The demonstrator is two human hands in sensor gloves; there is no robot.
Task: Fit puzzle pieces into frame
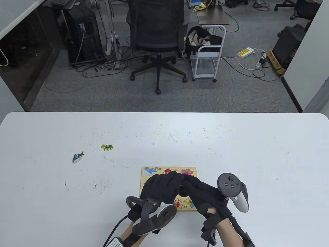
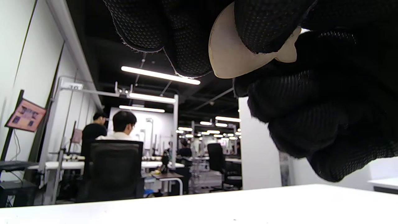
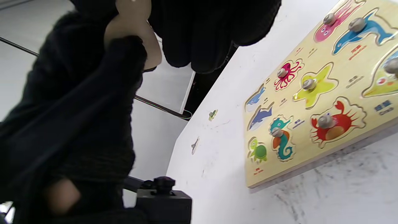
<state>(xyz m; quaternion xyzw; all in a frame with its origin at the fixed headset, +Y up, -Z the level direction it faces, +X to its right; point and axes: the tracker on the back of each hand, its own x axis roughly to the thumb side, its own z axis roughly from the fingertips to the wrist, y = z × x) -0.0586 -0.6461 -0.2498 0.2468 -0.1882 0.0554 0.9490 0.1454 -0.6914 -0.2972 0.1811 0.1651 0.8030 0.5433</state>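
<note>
Hands meeting at lower centre above the puzzle frame (image 1: 168, 170): left hand (image 1: 162, 187) and right hand (image 1: 200, 191) both pinching one wooden piece (image 2: 230, 53).

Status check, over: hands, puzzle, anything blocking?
Left hand and right hand pinch one piece above the frame. Shark, turtle lie loose. Nothing blocking.

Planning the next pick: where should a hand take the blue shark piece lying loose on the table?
Pinch the small metal peg standing up from the middle of the shark piece, coming straight down from above. The piece lies flat on the table, so its thin edges probably give fingertips little to catch.
</note>
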